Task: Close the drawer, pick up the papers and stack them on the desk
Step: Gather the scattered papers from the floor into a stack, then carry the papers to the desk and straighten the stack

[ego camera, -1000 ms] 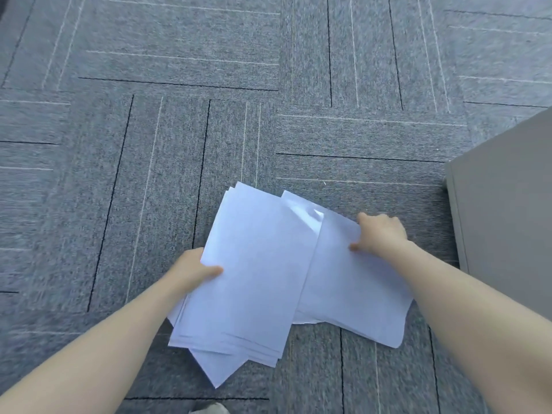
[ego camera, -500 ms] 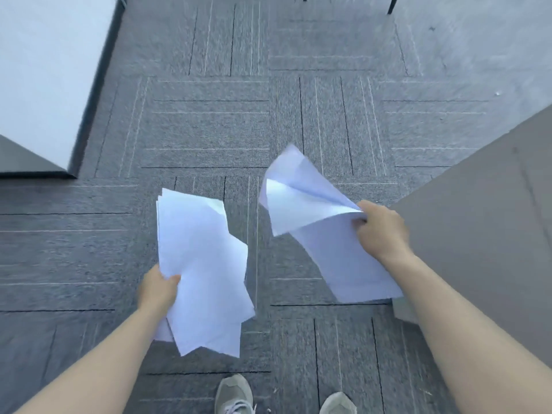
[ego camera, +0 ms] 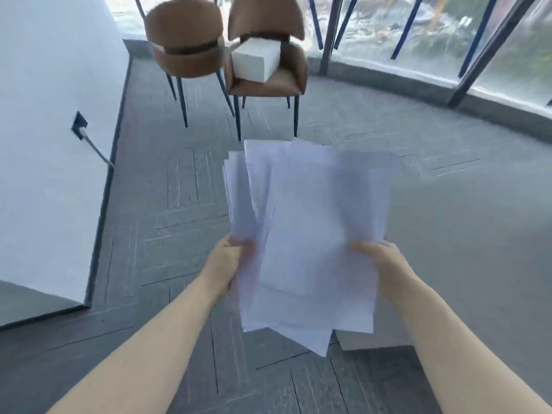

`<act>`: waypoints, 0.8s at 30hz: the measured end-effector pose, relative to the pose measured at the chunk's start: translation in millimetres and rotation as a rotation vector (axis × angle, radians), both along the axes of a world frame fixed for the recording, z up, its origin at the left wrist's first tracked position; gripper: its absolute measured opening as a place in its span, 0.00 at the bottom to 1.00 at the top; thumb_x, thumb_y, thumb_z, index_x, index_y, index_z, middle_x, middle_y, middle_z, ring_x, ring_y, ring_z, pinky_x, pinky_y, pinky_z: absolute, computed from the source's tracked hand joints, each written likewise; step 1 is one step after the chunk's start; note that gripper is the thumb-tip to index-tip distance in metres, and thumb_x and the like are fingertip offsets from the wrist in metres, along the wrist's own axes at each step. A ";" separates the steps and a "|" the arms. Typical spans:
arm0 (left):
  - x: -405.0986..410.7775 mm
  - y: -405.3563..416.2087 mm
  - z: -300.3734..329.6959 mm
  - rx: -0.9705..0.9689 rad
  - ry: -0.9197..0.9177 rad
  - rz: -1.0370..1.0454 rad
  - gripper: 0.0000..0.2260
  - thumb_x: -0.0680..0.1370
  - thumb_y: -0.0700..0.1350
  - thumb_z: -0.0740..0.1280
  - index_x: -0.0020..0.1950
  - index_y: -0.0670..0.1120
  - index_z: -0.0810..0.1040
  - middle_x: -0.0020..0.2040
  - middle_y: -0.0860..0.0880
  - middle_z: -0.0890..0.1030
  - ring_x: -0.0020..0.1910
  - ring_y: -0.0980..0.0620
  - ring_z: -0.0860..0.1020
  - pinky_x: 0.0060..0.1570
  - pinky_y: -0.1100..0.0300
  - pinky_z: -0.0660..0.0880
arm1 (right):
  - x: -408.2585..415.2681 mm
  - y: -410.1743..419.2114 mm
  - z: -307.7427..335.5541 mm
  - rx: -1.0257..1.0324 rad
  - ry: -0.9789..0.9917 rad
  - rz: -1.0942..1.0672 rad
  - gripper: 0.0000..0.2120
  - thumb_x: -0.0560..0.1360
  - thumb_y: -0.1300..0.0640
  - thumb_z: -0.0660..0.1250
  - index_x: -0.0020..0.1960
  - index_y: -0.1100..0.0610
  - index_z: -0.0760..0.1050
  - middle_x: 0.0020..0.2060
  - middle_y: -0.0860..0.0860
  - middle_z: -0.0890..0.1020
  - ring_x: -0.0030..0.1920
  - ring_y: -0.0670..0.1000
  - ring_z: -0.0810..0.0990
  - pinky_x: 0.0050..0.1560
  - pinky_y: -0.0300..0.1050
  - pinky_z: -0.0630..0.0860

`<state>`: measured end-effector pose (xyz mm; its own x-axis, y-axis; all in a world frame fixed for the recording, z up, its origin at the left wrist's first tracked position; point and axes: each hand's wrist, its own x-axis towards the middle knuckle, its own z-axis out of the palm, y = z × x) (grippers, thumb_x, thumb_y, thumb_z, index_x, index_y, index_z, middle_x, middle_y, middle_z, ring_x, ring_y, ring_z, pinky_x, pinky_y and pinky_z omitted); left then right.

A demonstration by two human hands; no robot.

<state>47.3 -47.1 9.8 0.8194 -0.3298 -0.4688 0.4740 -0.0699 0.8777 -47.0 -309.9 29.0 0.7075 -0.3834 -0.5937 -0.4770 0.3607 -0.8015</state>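
Observation:
A loose, fanned bundle of white papers (ego camera: 310,231) hangs in the air in front of me, above the grey carpet. My left hand (ego camera: 231,258) grips the bundle's left edge. My right hand (ego camera: 379,264) grips its right edge, thumb on top of the sheets. The sheets overlap unevenly, with corners sticking out at the top and bottom. A pale grey flat surface (ego camera: 466,228), apparently the desk top, spreads to the right, partly under the papers. No drawer is visible.
Two brown chairs (ego camera: 185,46) stand at the back; the right one carries a white box (ego camera: 257,58). A white wall (ego camera: 44,144) with a socket and cable lies to the left. Window railings run along the back right. A pale block (ego camera: 373,339) shows below the papers.
The papers left the floor, one batch in each hand. Both batches are now brought together into one bundle. The view has risen from the carpet to the room.

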 end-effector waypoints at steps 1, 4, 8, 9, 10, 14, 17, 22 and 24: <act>2.6 -16.3 15.3 -0.046 -0.016 -0.044 0.13 0.79 0.35 0.60 0.46 0.45 0.83 0.35 0.49 0.86 0.33 0.49 0.83 0.32 0.62 0.79 | -5.6 -10.7 10.1 0.024 -0.001 -0.021 0.13 0.71 0.68 0.68 0.56 0.66 0.79 0.44 0.61 0.85 0.42 0.62 0.85 0.50 0.60 0.80; 2.5 -69.0 43.9 -0.111 -0.043 -0.155 0.13 0.82 0.45 0.56 0.54 0.48 0.80 0.44 0.55 0.87 0.45 0.56 0.84 0.44 0.64 0.80 | -29.4 -47.5 33.8 0.052 -0.055 -0.107 0.25 0.72 0.72 0.67 0.67 0.61 0.70 0.57 0.62 0.81 0.54 0.67 0.81 0.55 0.67 0.77; -7.7 -156.2 69.3 -0.080 -0.160 -0.396 0.16 0.77 0.58 0.62 0.61 0.54 0.77 0.56 0.57 0.84 0.57 0.58 0.81 0.58 0.60 0.76 | -70.7 -109.8 50.3 -0.053 -0.174 -0.218 0.34 0.70 0.74 0.67 0.70 0.49 0.68 0.59 0.57 0.82 0.52 0.62 0.84 0.49 0.60 0.82; -11.2 -179.9 73.4 -0.056 -0.185 -0.452 0.15 0.75 0.52 0.68 0.61 0.53 0.76 0.56 0.55 0.84 0.55 0.56 0.82 0.58 0.58 0.77 | -80.5 -124.1 54.9 -0.163 -0.205 -0.232 0.35 0.71 0.74 0.66 0.71 0.47 0.68 0.60 0.55 0.82 0.55 0.60 0.83 0.52 0.59 0.81; -13.5 -204.2 74.7 -0.011 -0.218 -0.497 0.16 0.74 0.45 0.71 0.61 0.52 0.76 0.55 0.53 0.84 0.53 0.53 0.83 0.57 0.55 0.78 | -89.1 -139.3 57.8 -0.280 -0.223 -0.268 0.38 0.71 0.73 0.66 0.73 0.45 0.64 0.62 0.52 0.81 0.57 0.57 0.82 0.57 0.58 0.79; -39.3 -306.3 86.5 -0.042 -0.326 -0.490 0.15 0.71 0.33 0.70 0.54 0.49 0.80 0.46 0.54 0.86 0.49 0.51 0.84 0.52 0.52 0.80 | -127.7 -195.6 81.3 -0.549 -0.309 -0.524 0.45 0.73 0.69 0.66 0.79 0.42 0.49 0.72 0.42 0.71 0.64 0.43 0.77 0.65 0.43 0.73; -56.0 -361.0 88.1 -0.143 -0.327 -0.407 0.10 0.72 0.31 0.70 0.48 0.43 0.83 0.35 0.58 0.86 0.39 0.58 0.83 0.43 0.65 0.80 | -156.0 -229.6 96.0 -0.577 -0.415 -0.620 0.31 0.73 0.69 0.68 0.71 0.47 0.67 0.59 0.45 0.82 0.55 0.47 0.82 0.56 0.44 0.78; -69.1 -439.1 71.9 -0.178 -0.254 -0.524 0.09 0.66 0.36 0.76 0.42 0.47 0.84 0.35 0.55 0.85 0.38 0.56 0.82 0.40 0.64 0.78 | -173.9 -273.2 91.5 -0.515 -0.272 -0.690 0.13 0.65 0.51 0.79 0.47 0.55 0.84 0.39 0.47 0.87 0.41 0.48 0.85 0.45 0.52 0.82; -67.5 -460.1 62.8 -0.169 -0.222 -0.567 0.09 0.63 0.40 0.76 0.42 0.47 0.85 0.38 0.50 0.85 0.39 0.53 0.82 0.39 0.58 0.78 | -177.6 -283.3 80.1 -0.530 -0.196 -0.687 0.13 0.62 0.51 0.78 0.46 0.49 0.84 0.41 0.47 0.88 0.44 0.49 0.85 0.47 0.55 0.80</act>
<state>-20.2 -507.2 72.5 0.5671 -0.7961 -0.2112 0.2091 -0.1089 0.9718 -224.6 -593.1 109.1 0.2904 -0.9505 -0.1101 -0.1281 0.0754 -0.9889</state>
